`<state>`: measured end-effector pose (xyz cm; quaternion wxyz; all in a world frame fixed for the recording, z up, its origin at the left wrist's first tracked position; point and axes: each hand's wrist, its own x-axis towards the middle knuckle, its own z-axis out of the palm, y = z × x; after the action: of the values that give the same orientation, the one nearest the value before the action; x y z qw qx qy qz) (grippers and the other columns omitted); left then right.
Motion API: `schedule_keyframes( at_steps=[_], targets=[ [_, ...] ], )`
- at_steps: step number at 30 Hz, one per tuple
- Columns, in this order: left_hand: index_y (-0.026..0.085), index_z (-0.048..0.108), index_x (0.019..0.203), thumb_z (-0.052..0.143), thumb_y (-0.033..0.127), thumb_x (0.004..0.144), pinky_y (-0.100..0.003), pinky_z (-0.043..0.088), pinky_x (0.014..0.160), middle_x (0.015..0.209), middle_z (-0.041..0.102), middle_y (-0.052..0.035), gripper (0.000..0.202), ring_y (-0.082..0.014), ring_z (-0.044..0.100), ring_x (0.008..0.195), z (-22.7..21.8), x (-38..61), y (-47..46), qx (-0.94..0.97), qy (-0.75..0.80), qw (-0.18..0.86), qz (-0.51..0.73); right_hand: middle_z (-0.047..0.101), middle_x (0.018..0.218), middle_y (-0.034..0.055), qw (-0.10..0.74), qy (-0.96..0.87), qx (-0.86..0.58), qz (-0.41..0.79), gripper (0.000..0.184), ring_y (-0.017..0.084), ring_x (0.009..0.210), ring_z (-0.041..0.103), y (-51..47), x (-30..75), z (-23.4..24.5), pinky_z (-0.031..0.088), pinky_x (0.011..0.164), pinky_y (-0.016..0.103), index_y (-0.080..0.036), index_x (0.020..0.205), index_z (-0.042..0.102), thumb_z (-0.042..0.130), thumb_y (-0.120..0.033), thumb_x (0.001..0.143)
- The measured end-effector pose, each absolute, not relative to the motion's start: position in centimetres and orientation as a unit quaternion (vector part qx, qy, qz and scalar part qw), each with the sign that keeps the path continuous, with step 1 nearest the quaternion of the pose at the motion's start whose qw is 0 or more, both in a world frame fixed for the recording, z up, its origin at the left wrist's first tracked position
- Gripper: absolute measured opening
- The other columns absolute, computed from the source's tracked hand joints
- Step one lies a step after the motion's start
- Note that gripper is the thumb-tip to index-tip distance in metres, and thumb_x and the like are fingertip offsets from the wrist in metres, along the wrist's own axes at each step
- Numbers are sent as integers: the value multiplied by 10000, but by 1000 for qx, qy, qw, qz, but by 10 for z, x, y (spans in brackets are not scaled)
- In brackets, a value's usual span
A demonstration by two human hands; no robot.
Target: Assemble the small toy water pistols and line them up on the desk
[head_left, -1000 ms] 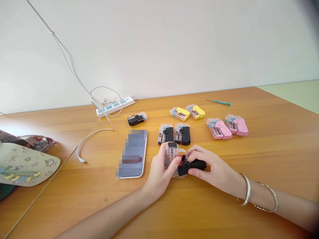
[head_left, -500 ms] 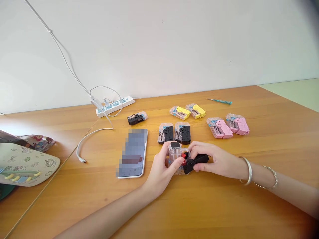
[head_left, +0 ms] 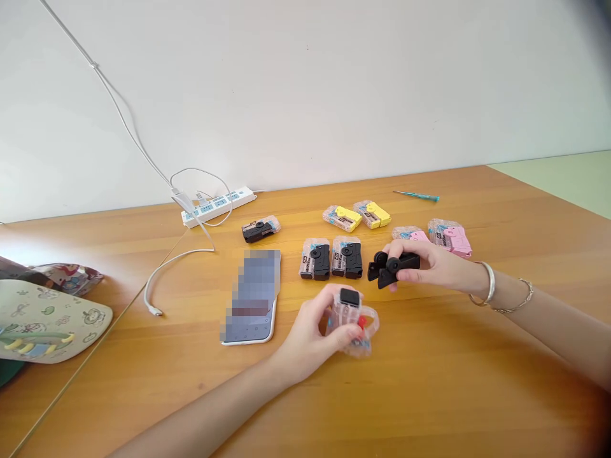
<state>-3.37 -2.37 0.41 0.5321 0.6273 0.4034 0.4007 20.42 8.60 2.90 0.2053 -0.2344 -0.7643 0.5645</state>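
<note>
Thumb and fingers of my left hand (head_left: 321, 327) grip a clear plastic body (head_left: 352, 313) with a black square on top, a red part inside and a clear loop on its right. Up and to the right, my right hand (head_left: 424, 267) pinches a black plastic part (head_left: 392, 264) with round discs, well apart from the clear body. Two clear-and-black folded gadgets (head_left: 319, 259) lie side by side just beyond my left hand. Behind my right hand are two clear-and-pink gadgets (head_left: 451, 236), one partly covered by the fingers.
Left of my hands lies a phone (head_left: 255, 296). Farther back are a single clear-and-black gadget (head_left: 260, 229), two clear-and-yellow ones (head_left: 344, 217) and a teal screwdriver (head_left: 417, 195). A power strip (head_left: 219, 205) with a white cable (head_left: 184, 253) stands near the wall. A patterned item (head_left: 52, 318) is at far left.
The black part has come away from the clear body. My right hand has carried it up and to the right, while my left hand has shifted slightly right and nearer with the clear body.
</note>
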Motion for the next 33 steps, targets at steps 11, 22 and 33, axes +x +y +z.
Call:
schedule_keyframes(
  at_steps=[11, 22, 33],
  targets=[
    [238, 569, 1115, 626, 231, 781, -378, 422, 879, 1010, 642, -47, 339, -252, 505, 1001, 16, -26, -23, 786, 440, 350, 256, 636, 860, 9, 209, -798, -278, 492, 188, 159, 732, 647, 64, 188, 35, 522, 682, 305, -217, 942, 522, 597, -335, 817],
    [226, 465, 1129, 599, 218, 816, -399, 367, 989, 1155, 541, -68, 341, -226, 469, 1129, 6, -29, -25, 706, 504, 277, 413, 542, 760, -17, 281, -785, -332, 442, 245, 147, 731, 547, 39, 169, 29, 469, 673, 283, -216, 694, 396, 617, -276, 782],
    [203, 620, 974, 500, 229, 889, -365, 391, 962, 1108, 634, -60, 149, -225, 513, 1085, 10, -32, -18, 693, 462, 368, 413, 639, 848, 42, 258, -833, -294, 391, 266, 162, 764, 584, 19, 163, 37, 477, 692, 271, -185, 881, 581, 365, -325, 949]
  ],
)
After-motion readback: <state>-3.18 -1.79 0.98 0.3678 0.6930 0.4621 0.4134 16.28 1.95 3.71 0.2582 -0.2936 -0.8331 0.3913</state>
